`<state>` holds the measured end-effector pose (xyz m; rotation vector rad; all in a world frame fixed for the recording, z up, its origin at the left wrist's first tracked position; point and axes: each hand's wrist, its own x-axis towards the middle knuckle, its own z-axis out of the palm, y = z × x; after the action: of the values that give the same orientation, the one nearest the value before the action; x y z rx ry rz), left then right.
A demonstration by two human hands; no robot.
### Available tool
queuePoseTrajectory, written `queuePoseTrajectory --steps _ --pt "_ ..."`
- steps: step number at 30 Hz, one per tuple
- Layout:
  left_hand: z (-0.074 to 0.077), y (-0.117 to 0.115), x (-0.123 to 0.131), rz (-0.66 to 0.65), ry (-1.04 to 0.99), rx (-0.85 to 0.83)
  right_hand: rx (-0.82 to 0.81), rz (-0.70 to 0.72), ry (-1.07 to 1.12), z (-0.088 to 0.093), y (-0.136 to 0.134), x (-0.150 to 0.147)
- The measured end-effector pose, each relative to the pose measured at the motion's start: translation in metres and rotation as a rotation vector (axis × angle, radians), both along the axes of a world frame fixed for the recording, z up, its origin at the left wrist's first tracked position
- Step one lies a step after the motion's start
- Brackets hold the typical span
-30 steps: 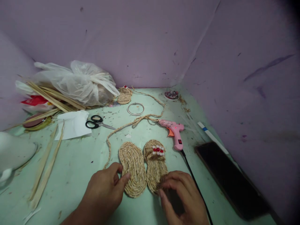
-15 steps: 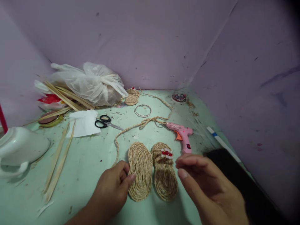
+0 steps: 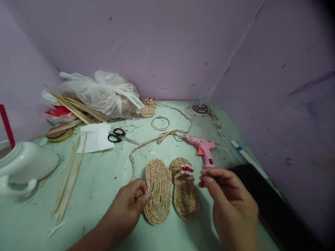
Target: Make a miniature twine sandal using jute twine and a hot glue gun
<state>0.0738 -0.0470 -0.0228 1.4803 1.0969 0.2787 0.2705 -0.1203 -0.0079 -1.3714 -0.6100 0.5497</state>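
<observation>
My left hand (image 3: 131,202) is closed on the left edge of a plain woven slipper sole (image 3: 158,191), its thumb lying over the rim. The sole is an oval of coiled straw braid. To its right lies a finished woven slipper (image 3: 186,198) with a strap and red and white beads. My right hand (image 3: 230,202) is held up just right of that slipper, thumb and fingertips brought together, with nothing visible between them. Beyond the slippers is a pink glue gun (image 3: 205,150), its red light lit. A long braided straw cord (image 3: 146,142) winds across the table.
Scissors (image 3: 121,136), a white paper (image 3: 95,137) and straw strips (image 3: 69,181) lie at left, near a white mug (image 3: 34,158). At the back are a plastic bag (image 3: 110,94), a metal ring (image 3: 160,123) and a bead dish (image 3: 200,109). A dark object (image 3: 274,202) lies right.
My right hand has drawn its fingers together and tilted more upright. My left hand stays on the sole, and the view has shifted slightly.
</observation>
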Motion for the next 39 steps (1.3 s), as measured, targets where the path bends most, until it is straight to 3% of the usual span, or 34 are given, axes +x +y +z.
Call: queuePoseTrajectory --steps 4,8,15,21,27,34,39 --pt "0.002 0.001 -0.001 -0.045 -0.007 0.036 -0.038 0.032 -0.001 0.004 0.0 -0.003" --pt "0.009 -0.002 -0.004 -0.154 -0.058 0.004 -0.126 0.158 0.015 0.009 0.002 -0.009" --pt "0.018 -0.006 -0.005 -0.323 -0.156 -0.125 -0.24 0.379 0.238 0.014 0.006 -0.013" --pt "0.012 -0.005 -0.005 -0.095 -0.128 -0.118 -0.273 0.329 0.36 0.014 0.009 -0.014" --pt "0.011 0.003 -0.01 0.093 -0.189 -0.194 -0.251 0.404 0.481 0.009 0.009 -0.014" --pt "0.01 0.005 -0.006 0.359 -0.307 -0.301 -0.267 0.354 0.434 0.007 0.01 -0.014" --pt "0.012 0.004 0.001 0.522 -0.372 -0.269 -0.264 0.318 0.369 0.006 0.008 -0.015"
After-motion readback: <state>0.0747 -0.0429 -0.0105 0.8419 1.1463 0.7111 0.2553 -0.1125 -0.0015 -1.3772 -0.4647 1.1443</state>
